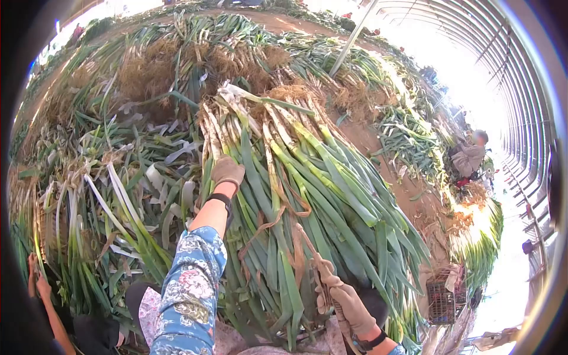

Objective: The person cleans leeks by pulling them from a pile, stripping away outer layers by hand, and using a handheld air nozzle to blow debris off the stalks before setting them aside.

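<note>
A large pile of leeks (331,183) lies in front of me, its pale stems and roots pointing away and its green leaves toward me. My left hand (228,171), in a tan glove, is closed on a leek stalk at the pile's left side; the fingertips are hidden. Low on the right, my right hand (352,305), also gloved, closes around a brown, twisted strip (320,266) that looks like dried leaf. This strip runs up onto the green leaves. Another curled dried leaf (290,210) lies across the stalks.
Loose leaves and trimmings (148,177) cover the ground at left. More rooted leeks (195,56) lie in rows behind. A co-worker's hands (40,284) hold leeks at far left; another person (470,157) sits at right. A crate (445,299) stands at lower right.
</note>
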### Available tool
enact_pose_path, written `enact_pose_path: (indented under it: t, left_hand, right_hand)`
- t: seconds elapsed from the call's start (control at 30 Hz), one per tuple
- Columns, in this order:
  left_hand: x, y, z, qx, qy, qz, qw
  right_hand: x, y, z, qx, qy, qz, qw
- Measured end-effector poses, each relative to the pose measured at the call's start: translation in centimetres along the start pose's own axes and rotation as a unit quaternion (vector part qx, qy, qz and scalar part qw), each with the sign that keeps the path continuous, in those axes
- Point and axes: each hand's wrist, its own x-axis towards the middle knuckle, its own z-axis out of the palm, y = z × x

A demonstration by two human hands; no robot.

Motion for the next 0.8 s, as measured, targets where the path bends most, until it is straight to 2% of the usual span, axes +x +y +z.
enact_pose_path:
  t: [0.1,0.23,0.27,0.3,0.37,0.43,0.53,0.57,0.63,0.7,0.8]
  left_hand:
    - [-0.1,-0.1,0.2,-0.089,-0.011,-0.034,0.995]
    - [0.4,-3.1,1.3,-0.319,0.107,0.083,0.938]
    - [0.8,-3.4,0.8,-0.291,0.131,0.084,0.944]
    - [1.0,-3.5,0.6,-0.347,0.105,0.092,0.928]
    - [-1.7,-2.5,-4.9,-0.457,0.055,0.104,0.882]
    - [-4.2,-0.2,-10.3,-0.508,0.115,0.149,0.841]
    - [-9.1,3.2,-21.9,-0.443,0.165,0.244,0.847]
    - [-10.0,3.9,-25.2,-0.411,0.192,0.265,0.851]
    - [-15.0,6.3,-31.8,-0.465,0.177,0.279,0.821]
    - [-17.0,6.4,-37.1,-0.44,0.146,0.346,0.816]
    - [-19.6,7.9,-42.6,-0.559,0.08,0.381,0.732]
  right_hand:
    - [0.4,0.3,-0.8,-0.01,-0.009,0.002,1.0]
    - [0.1,0.6,-0.9,0.003,-0.009,-0.005,1.0]
    - [-0.1,0.5,-1.0,0.004,-0.013,-0.007,1.0]
    - [-0.5,0.5,-1.1,0.008,-0.008,-0.012,1.0]
    - [-1.3,0.3,-1.2,0.012,0.001,-0.025,1.0]
    - [-2.3,0.4,-1.0,0.043,0.02,-0.059,0.997]
    - [-4.4,-1.3,-1.1,0.041,0.019,-0.103,0.994]
    - [-5.0,-1.7,-0.6,0.051,0.047,-0.132,0.989]
    - [-6.6,-2.6,-0.5,0.067,0.054,-0.169,0.982]
    - [-8.4,-3.9,-0.8,0.068,0.038,-0.21,0.975]
    - [-10.9,-5.4,-1.3,0.089,0.052,-0.261,0.96]
